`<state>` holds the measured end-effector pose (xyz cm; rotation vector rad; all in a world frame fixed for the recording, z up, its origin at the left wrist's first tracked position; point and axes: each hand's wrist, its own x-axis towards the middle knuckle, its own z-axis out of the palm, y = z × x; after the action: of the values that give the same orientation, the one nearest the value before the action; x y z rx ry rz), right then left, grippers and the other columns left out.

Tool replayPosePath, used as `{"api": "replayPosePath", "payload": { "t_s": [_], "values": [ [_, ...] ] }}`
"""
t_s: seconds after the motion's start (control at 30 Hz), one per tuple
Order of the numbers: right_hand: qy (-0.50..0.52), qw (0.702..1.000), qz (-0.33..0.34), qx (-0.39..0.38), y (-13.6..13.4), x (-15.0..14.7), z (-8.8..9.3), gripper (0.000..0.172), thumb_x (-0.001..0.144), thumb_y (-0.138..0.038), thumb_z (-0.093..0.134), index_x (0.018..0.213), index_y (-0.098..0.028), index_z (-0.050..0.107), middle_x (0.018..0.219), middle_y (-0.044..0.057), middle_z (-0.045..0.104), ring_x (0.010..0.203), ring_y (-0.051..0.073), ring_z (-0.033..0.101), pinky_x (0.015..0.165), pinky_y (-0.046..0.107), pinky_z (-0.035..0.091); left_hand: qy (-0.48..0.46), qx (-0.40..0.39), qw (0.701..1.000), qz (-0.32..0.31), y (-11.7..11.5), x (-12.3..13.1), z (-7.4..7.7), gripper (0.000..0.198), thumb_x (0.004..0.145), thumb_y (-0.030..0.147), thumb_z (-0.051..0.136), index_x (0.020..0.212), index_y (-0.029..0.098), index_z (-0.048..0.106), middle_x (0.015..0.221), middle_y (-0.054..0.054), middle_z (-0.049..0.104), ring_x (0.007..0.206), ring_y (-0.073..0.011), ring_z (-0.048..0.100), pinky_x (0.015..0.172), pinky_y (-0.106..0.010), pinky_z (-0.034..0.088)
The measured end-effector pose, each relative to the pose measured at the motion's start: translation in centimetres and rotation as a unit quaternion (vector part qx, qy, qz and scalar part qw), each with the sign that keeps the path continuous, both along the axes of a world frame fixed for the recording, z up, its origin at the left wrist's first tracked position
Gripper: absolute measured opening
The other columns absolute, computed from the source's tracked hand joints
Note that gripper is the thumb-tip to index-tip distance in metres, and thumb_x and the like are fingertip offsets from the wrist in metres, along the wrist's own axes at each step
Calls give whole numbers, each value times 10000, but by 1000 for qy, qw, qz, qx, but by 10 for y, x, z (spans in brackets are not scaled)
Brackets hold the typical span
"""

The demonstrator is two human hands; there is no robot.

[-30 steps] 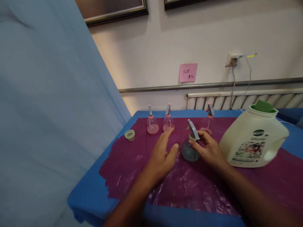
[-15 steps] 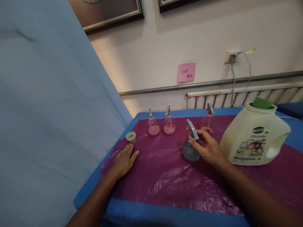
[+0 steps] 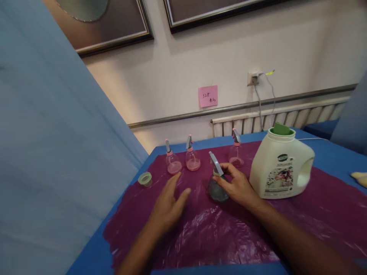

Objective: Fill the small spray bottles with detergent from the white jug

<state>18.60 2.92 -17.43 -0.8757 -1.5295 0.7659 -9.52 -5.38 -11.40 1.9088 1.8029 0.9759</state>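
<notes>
My right hand (image 3: 235,185) grips a dark grey spray bottle (image 3: 217,190) at its neck, thumb in front, just under the grey spray head. The bottle stands almost upright on the purple plastic sheet (image 3: 200,244). To its left, my left hand (image 3: 169,204) is open over the sheet, thumb apart from the fingers, holding nothing. A pale green cap (image 3: 145,178) lies beyond and left of that hand. Behind it stand two clear spray bottles with pink liquid, one on the left (image 3: 174,165) and one nearer the middle (image 3: 193,162).
A third pink spray bottle (image 3: 236,154) stands behind my right hand. Right of it is a large cream jug (image 3: 281,168) with a green piece in its mouth. A blue curtain (image 3: 51,152) hangs at left. Blue cloth (image 3: 318,146) shows around the sheet. Something yellow (image 3: 360,178) lies far right.
My left hand has lifted off the sheet near the cap and moved right, towards the grey bottle. The right hand keeps its grip. The whole view has shifted as the head turned.
</notes>
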Motion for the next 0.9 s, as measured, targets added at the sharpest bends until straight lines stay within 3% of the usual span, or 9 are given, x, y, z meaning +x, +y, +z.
{"api": "replayPosePath", "payload": {
  "t_s": [0.13,0.27,0.47,0.6,0.77,0.9],
  "values": [
    [-4,1000,9,12,1,0,2,279,1028,-462,798,1216,-259,763,1175,71,840,1073,272,777,1009,434,599,-140,-9,987,-79,33,73,-6,908,988,481,839,1794,275,476,1872,-163,471,1757,-417,426,1453,-658,322],
    [-2,999,22,24,2,0,6,275,1057,-420,765,1279,-257,758,1250,86,836,1141,275,779,1033,432,607,-288,38,950,-110,62,111,-21,725,1067,548,745,1700,238,576,1755,-191,609,1641,-382,585,1391,-613,436],
    [1,999,21,26,4,-2,9,260,1034,-308,752,1289,-257,756,1264,76,829,1166,267,768,1045,425,594,-283,88,953,-61,60,111,-37,637,1056,619,730,1561,243,633,1609,-177,694,1478,-362,689,1267,-574,546],
    [7,1000,10,3,3,-3,10,252,993,-296,793,1241,-257,770,1201,54,834,1119,262,768,1023,419,590,-190,63,972,-125,51,103,-36,492,1100,568,670,1468,242,678,1458,-146,772,1345,-339,749,1210,-555,571],
    [9,1000,18,5,3,-1,12,232,1010,-315,791,1239,-275,785,1198,40,835,1117,256,765,1050,427,588,-188,47,968,-159,52,101,-34,567,1099,569,660,1560,239,642,1548,-156,743,1448,-370,709,1230,-555,562],
    [16,999,20,31,3,4,11,359,1055,-336,769,1406,-272,734,1319,83,823,1202,276,773,1097,464,613,-184,55,966,-172,53,104,-38,594,1106,537,652,1630,265,592,1633,-146,690,1526,-358,659,1287,-560,517]
  ]
}}
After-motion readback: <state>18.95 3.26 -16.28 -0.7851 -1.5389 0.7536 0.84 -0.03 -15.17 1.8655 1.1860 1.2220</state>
